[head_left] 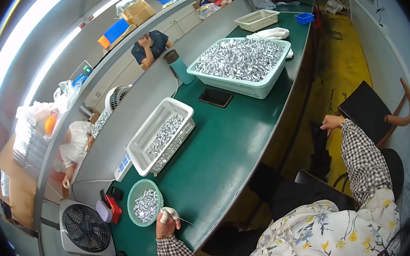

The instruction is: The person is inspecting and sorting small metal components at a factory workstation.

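Note:
My left hand (167, 222), with white coverings on some fingers, is closed at the near edge of the green table. A thin pointed metal tool (186, 221) sticks out of it to the right. Just beyond that hand stands a round light-green bowl (130, 202) with many small silvery metal parts (146, 205) in it. Out to the right, off the table, my right hand (332, 123) is closed beside a dark chair back. Black cloth (319, 148) hangs just below its fingers; whether they grip it is hard to see.
A white basket (143, 170) and a larger pale-green basket (255, 90) hold similar parts. A phone (215, 98), a teal bottle (179, 68), a fan (85, 227) and a red stapler-like item (113, 209) lie around. A chair (370, 113) stands at right. People sit beyond the partition.

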The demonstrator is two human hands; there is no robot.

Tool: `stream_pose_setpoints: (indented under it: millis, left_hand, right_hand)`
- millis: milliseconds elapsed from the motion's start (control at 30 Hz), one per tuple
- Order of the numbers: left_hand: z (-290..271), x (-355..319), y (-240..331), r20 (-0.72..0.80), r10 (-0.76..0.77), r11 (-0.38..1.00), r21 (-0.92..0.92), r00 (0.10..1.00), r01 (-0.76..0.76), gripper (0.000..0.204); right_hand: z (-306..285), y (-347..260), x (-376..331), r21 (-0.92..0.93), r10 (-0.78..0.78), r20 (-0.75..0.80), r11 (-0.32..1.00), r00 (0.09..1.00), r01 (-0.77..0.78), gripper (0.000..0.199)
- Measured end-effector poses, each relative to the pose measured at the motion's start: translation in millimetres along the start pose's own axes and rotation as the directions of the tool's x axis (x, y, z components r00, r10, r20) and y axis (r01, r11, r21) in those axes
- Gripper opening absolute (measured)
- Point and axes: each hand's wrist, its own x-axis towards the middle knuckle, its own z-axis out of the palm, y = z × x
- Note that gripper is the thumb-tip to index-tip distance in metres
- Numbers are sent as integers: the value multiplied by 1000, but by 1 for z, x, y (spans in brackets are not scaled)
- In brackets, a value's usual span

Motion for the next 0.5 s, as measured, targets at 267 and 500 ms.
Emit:
stream_pose_setpoints:
  millis: [267,500]
  left_hand:
    - [-13,-6,-4,-11,-23,997,-78,1000,23,23]
    - [-14,-14,-9,16,-2,998,-61,1000,3,23]
  right_hand:
    - [-92,-123,-81,439,-324,-110,832,940,338,34]
    - [-153,-273,-150,287,-603,-489,572,631,769,23]
